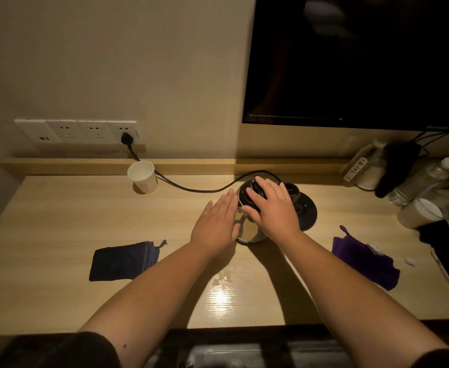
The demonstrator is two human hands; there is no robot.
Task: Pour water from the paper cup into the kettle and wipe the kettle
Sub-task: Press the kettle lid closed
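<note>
A steel kettle (250,233) with a black lid stands on the wooden desk (58,213), just left of its round black base (307,212). My right hand (274,205) lies flat on the lid, fingers spread over it. My left hand (216,224) rests flat against the kettle's left side, fingers straight. A white paper cup (142,176) stands upright at the back of the desk, well left of the kettle. A dark blue cloth (123,260) lies on the desk at the left, and a purple cloth (364,257) lies at the right.
A black cord (191,188) runs from the wall socket (126,139) past the cup to the base. Small water drops (222,277) sit near the front edge. Bottles and cups (404,181) crowd the back right corner. A dark screen (356,59) hangs above.
</note>
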